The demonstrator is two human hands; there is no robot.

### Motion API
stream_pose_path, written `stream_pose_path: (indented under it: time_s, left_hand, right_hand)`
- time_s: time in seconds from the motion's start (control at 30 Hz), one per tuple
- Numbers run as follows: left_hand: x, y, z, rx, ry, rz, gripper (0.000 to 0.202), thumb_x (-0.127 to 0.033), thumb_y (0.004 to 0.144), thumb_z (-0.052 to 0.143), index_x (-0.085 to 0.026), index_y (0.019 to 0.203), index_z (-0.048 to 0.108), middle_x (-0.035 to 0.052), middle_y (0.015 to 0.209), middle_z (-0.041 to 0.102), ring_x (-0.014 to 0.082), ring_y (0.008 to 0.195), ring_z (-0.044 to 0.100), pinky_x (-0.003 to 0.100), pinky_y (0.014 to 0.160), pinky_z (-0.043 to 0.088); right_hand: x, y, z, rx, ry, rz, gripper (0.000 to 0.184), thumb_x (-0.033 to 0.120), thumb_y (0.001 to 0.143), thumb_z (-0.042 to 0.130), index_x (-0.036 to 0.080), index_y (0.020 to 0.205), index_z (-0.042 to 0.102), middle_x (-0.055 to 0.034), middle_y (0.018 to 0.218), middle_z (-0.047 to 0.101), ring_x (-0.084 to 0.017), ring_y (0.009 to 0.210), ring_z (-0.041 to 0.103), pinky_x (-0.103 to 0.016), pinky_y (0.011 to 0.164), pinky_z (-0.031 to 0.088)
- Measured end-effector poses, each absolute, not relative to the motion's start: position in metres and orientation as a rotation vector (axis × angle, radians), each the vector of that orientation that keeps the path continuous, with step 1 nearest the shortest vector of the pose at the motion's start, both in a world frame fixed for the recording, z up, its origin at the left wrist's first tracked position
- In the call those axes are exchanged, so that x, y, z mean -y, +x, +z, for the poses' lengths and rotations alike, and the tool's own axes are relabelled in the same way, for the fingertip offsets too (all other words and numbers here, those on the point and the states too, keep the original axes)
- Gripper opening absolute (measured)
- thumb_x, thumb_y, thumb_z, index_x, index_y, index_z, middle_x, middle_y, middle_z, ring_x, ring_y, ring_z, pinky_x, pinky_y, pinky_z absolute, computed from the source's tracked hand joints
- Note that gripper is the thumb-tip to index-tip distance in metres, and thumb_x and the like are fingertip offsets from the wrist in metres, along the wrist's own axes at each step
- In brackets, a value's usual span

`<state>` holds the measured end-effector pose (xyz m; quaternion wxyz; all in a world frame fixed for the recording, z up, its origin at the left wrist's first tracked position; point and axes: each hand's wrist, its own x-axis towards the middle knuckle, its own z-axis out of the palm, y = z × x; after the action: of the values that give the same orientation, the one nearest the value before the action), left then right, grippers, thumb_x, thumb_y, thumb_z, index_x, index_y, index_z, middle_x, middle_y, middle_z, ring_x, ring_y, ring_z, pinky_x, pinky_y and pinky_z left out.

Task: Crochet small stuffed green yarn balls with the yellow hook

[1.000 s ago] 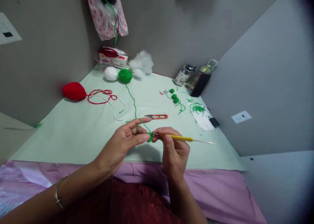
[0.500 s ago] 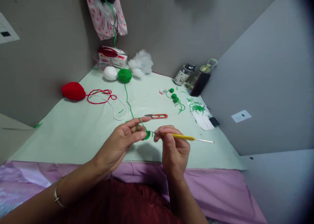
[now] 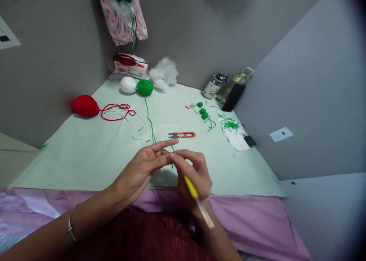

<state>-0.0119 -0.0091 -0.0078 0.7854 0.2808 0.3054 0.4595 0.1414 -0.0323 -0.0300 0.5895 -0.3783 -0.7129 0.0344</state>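
My left hand (image 3: 143, 165) pinches a small green crochet piece, mostly hidden between the fingertips, with green yarn (image 3: 150, 120) looped over its forefinger. The strand runs back across the table to a green yarn ball (image 3: 145, 87). My right hand (image 3: 192, 173) is closed round a yellow-handled crochet hook (image 3: 197, 198), whose metal end now points back towards me; its fingertips meet the left hand's at the piece. Both hands hover over the near edge of the pale green table (image 3: 85, 154).
Orange thread snips (image 3: 183, 135) lie just beyond the hands. A red yarn ball (image 3: 85, 105) with a loose red strand, a white ball (image 3: 128, 84), stuffing (image 3: 164, 74), a box (image 3: 130, 66), small green balls (image 3: 203, 112), yarn scraps (image 3: 230, 125) and bottles (image 3: 225, 89) stand farther back.
My right hand has swung the hook round from pointing right to pointing back towards me, and its fingertips have closed in on the green piece. The left hand has barely moved.
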Motion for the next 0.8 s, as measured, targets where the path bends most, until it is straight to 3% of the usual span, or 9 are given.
stream_pose_path:
  time_s: [0.1,0.2,0.37,0.5,0.8]
  left_hand:
    - [0.006,-0.015,-0.008,-0.673,0.555,0.95,0.04,-0.029,0.076,0.089,-0.022,0.114,0.081,-0.0014,0.085,0.069,0.0091,0.079,0.059,0.021,0.081,0.046]
    - [0.006,-0.016,-0.008,-0.71,0.641,1.021,0.034,-0.026,0.077,0.088,-0.024,0.111,0.082,-0.0031,0.08,0.067,0.0091,0.078,0.057,0.02,0.079,0.045]
    - [0.012,-0.012,-0.006,-0.736,0.778,1.067,0.038,-0.024,0.077,0.087,-0.025,0.114,0.08,0.0009,0.091,0.073,0.0146,0.088,0.063,0.027,0.087,0.049]
    - [0.014,-0.012,-0.004,-0.767,0.796,1.109,0.046,-0.023,0.077,0.087,-0.027,0.122,0.077,-0.0007,0.089,0.069,0.0154,0.088,0.064,0.03,0.087,0.051]
    - [0.012,-0.017,-0.003,-0.747,0.838,1.074,0.035,-0.027,0.084,0.082,-0.028,0.118,0.079,-0.0011,0.087,0.065,0.0134,0.086,0.058,0.026,0.086,0.045]
  right_hand:
    - [0.028,0.145,-0.024,1.404,-0.882,0.447,0.027,0.01,0.099,0.058,0.028,0.108,0.077,-0.002,0.091,0.072,-0.015,0.079,0.067,-0.032,0.071,0.056]
    - [0.024,0.144,-0.019,1.225,-0.816,0.73,0.023,0.016,0.101,0.057,0.027,0.099,0.077,-0.0002,0.087,0.07,-0.012,0.068,0.063,-0.03,0.065,0.053]
    - [0.024,0.138,-0.021,1.334,-0.848,0.694,0.018,0.02,0.098,0.062,0.027,0.099,0.079,-0.0027,0.092,0.076,-0.016,0.085,0.069,-0.031,0.071,0.056]
    - [0.024,0.137,-0.024,1.279,-0.865,0.748,0.016,0.023,0.099,0.062,0.025,0.099,0.078,-0.0034,0.091,0.077,-0.015,0.075,0.067,-0.031,0.067,0.056]
    - [0.019,0.143,-0.02,1.126,-0.744,0.977,0.017,0.031,0.103,0.054,0.022,0.096,0.066,-0.0042,0.087,0.078,-0.013,0.065,0.069,-0.03,0.063,0.06]
